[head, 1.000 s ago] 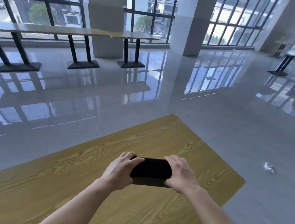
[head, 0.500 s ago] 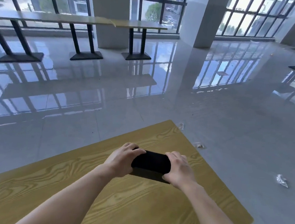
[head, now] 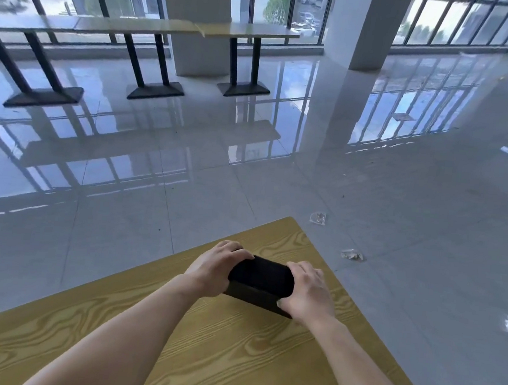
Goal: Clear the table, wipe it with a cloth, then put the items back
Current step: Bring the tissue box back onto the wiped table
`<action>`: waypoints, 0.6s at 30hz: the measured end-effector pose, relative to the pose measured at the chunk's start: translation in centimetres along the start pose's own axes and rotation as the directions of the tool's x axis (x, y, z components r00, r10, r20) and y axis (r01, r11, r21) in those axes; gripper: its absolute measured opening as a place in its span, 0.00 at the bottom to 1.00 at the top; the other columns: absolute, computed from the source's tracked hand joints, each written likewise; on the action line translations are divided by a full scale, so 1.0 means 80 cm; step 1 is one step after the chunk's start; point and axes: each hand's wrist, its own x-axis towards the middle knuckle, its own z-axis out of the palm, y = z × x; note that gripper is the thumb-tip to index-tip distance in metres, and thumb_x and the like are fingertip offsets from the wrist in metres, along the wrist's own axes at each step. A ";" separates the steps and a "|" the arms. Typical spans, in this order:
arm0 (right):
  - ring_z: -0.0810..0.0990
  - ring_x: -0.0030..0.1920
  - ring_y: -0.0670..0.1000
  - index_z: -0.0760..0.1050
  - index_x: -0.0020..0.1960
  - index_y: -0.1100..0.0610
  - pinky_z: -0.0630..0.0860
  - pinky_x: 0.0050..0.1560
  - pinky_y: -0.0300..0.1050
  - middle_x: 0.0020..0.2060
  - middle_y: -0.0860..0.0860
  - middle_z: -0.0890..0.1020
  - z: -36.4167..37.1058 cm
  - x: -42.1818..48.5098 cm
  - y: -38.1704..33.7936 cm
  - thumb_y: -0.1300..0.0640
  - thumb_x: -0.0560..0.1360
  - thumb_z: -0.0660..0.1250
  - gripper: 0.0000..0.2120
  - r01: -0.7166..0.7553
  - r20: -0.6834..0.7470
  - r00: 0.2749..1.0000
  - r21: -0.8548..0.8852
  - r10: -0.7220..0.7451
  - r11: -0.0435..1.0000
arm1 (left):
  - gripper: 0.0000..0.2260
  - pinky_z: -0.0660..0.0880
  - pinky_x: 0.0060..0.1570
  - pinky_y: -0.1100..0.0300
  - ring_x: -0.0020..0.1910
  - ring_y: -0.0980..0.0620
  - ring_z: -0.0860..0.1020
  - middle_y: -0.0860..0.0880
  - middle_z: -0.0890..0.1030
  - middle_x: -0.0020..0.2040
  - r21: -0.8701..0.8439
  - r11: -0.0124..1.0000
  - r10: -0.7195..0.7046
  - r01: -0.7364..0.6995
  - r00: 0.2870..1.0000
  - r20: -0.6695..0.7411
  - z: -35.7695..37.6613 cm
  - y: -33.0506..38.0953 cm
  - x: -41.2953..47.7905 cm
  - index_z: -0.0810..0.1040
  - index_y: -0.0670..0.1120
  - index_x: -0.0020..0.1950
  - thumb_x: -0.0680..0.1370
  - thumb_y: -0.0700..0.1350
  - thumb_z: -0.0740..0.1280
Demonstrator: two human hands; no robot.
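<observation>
A black rectangular box rests on the yellow wood-grain table, close to its far corner. My left hand grips the box's left end with fingers curled over the top. My right hand grips the right end the same way. The box's ends are hidden under my fingers. No cloth is in view.
The table's far corner and right edge drop off to a glossy grey tiled floor. Crumpled clear wrappers lie on the floor beside the table. Long tables on black legs and a pillar stand far off by the windows.
Both hands kept their hold on the black box and slid it toward the table's far corner. The view shifted left, bringing more wrappers on the floor into sight.
</observation>
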 end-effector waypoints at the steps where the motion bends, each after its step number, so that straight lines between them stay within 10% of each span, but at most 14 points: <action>1: 0.66 0.59 0.50 0.67 0.68 0.49 0.69 0.52 0.40 0.60 0.44 0.71 0.000 0.005 0.002 0.53 0.66 0.74 0.32 -0.005 0.000 1.000 0.005 0.005 1.000 | 0.30 0.72 0.62 0.56 0.67 0.52 0.66 0.55 0.70 0.67 -0.009 1.000 -0.003 0.003 1.000 0.002 0.001 -0.001 0.005 0.69 0.56 0.70 0.72 0.33 0.67; 18: 0.65 0.63 0.52 0.64 0.72 0.50 0.69 0.61 0.43 0.64 0.46 0.69 0.006 0.037 0.012 0.51 0.68 0.73 0.34 -0.011 0.033 0.999 0.008 0.011 1.000 | 0.33 0.71 0.66 0.51 0.74 0.49 0.60 0.54 0.67 0.70 -0.014 1.000 -0.020 0.020 1.000 0.016 0.020 -0.017 0.037 0.66 0.56 0.72 0.72 0.32 0.66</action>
